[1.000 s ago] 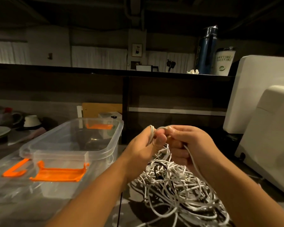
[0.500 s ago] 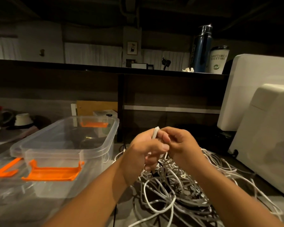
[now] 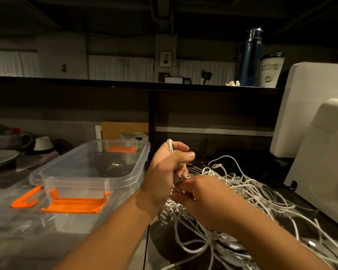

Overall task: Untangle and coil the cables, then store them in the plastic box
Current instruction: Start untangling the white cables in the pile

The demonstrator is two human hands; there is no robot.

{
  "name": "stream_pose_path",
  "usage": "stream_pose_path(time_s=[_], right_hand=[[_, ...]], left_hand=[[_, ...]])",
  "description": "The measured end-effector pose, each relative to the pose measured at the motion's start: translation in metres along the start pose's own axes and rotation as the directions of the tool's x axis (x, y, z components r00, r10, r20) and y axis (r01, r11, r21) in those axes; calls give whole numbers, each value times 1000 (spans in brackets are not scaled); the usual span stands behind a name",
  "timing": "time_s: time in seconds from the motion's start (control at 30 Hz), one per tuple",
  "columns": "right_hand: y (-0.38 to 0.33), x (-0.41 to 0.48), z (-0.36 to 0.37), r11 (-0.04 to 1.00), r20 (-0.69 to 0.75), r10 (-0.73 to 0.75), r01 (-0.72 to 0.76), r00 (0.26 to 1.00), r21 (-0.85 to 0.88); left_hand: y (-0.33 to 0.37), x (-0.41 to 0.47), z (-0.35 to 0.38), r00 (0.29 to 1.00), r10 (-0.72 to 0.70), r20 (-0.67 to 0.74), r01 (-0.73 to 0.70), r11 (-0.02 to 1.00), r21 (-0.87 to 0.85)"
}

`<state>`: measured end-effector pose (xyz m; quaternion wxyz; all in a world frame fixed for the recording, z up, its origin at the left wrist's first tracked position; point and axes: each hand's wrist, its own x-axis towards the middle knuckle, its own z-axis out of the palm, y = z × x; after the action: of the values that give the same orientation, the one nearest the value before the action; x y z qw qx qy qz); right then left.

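Observation:
A tangled heap of white cables (image 3: pixel 250 193) lies on the dark counter at centre right. My left hand (image 3: pixel 168 168) is raised above the heap and grips a small coil of white cable (image 3: pixel 170 147), whose loop sticks up past my fingers. Just below it, my right hand (image 3: pixel 201 195) pinches the same cable near its lower end. The clear plastic box (image 3: pixel 53 172) with orange latches stands open to the left of my hands, and it holds no cable.
The box lid's orange clips (image 3: pixel 23 200) lie at the left front. White appliances (image 3: pixel 320 152) stand at the right. Cups and a plate (image 3: pixel 2 155) sit at far left. A blue flask (image 3: pixel 250 57) and a mug (image 3: pixel 270 70) stand on the upper ledge.
My right hand has dropped from level with the left hand to just below it, down the cable. The left hand still holds the coil upright.

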<state>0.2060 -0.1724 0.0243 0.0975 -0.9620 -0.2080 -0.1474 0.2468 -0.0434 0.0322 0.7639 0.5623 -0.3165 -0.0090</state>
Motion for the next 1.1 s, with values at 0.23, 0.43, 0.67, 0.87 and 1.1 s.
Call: stream_pose_path(time_s=[0.23, 0.43, 0.67, 0.87, 1.1], right_hand=[[1, -6, -11, 993, -248, 30, -1, 968, 118], [25, -5, -25, 889, -443, 174, 53, 879, 455], [43, -2, -18, 919, -632, 171, 108, 756, 378], [45, 0, -19, 780, -545, 311, 119, 779, 614], [27, 7, 6, 783, -161, 277, -126, 947, 609]], left_hand=[[-15, -2, -13, 999, 2, 49, -23, 906, 423], [-13, -5, -9, 990, -54, 129, -40, 777, 628], [-4, -5, 1, 946, -124, 301, 30, 954, 298], [-2, -5, 1, 908, -205, 365, 190, 979, 77], [4, -4, -1, 960, -49, 276, 142, 935, -326]])
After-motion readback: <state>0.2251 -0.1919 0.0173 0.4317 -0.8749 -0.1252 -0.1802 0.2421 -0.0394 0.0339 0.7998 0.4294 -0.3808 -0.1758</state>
